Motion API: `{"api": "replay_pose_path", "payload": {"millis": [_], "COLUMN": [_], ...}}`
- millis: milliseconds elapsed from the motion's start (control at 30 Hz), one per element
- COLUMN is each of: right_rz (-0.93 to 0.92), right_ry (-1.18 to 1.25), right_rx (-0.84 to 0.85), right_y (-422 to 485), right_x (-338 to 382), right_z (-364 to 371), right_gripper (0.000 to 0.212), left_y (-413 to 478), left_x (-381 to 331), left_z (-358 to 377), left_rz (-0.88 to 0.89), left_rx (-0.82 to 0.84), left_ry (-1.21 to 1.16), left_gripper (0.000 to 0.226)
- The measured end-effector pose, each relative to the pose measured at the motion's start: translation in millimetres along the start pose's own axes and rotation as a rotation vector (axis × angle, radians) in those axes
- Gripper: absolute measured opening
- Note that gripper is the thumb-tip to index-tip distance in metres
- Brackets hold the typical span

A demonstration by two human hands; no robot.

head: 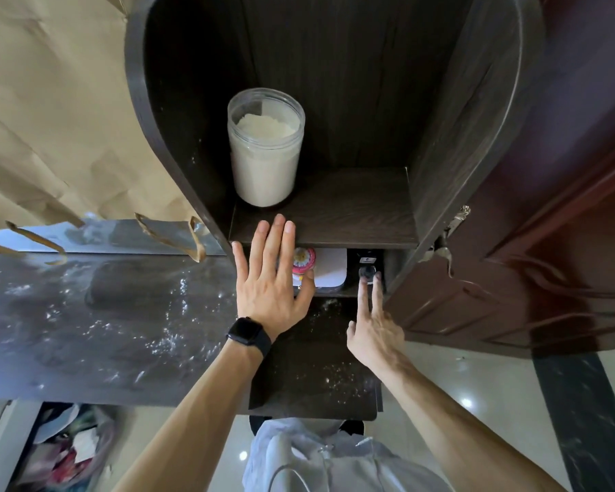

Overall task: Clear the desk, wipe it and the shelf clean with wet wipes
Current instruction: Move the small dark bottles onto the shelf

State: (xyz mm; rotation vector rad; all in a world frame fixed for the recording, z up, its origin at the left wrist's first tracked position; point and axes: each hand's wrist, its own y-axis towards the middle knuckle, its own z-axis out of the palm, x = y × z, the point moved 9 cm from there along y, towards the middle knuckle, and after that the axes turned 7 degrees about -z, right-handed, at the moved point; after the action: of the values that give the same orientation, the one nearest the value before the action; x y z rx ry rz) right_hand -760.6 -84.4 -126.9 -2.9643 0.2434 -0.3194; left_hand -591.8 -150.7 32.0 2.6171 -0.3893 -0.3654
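Left hand, black watch on the wrist: palm down, all fingers straight and slightly fanned. The three longest tips lie over the front edge of the shelf. The thumb sticks out to the side, in front of a small pink-lidded tub. Whether the thumb touches the tub cannot be told. The hand holds nothing.

Right hand: index and middle fingers straight and close together, pointing into the compartment under the shelf board. Their tips reach a small dark round object; contact looks likely but is not certain. Thumb out to the side, the other fingers tucked out of view. Nothing pinched or gripped.

Shelf: dark wood unit with curved side walls, standing at the right end of the desk. On the board stands a clear jar of white powder, upright, at the back left. Below, the tub sits just beside a white box, with the dark object to its right.

Desk: dark top, smeared and dusted with white powder. The dark lower board between the forearms is speckled too. A brown paper bag hangs over the desk's far side. A dark red door is on the right.
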Motion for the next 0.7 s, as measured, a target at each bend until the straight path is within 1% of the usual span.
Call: {"api": "replay_pose_path", "payload": {"millis": [267, 700], "right_rz": [0.039, 0.044], "right_ry": [-0.003, 0.053], "right_rx": [-0.025, -0.032], "right_y": [5, 21], "right_x": [-2, -2], "right_z": [-2, -4], "right_gripper": [0.093, 0.092], "left_y": [1, 2], "left_x": [0, -1], "left_z": [1, 0], "left_rz": [-0.016, -0.023], "left_rx": [-0.016, 0.019], "left_ry": [-0.002, 0.047], "left_gripper": [0.101, 0.102]}}
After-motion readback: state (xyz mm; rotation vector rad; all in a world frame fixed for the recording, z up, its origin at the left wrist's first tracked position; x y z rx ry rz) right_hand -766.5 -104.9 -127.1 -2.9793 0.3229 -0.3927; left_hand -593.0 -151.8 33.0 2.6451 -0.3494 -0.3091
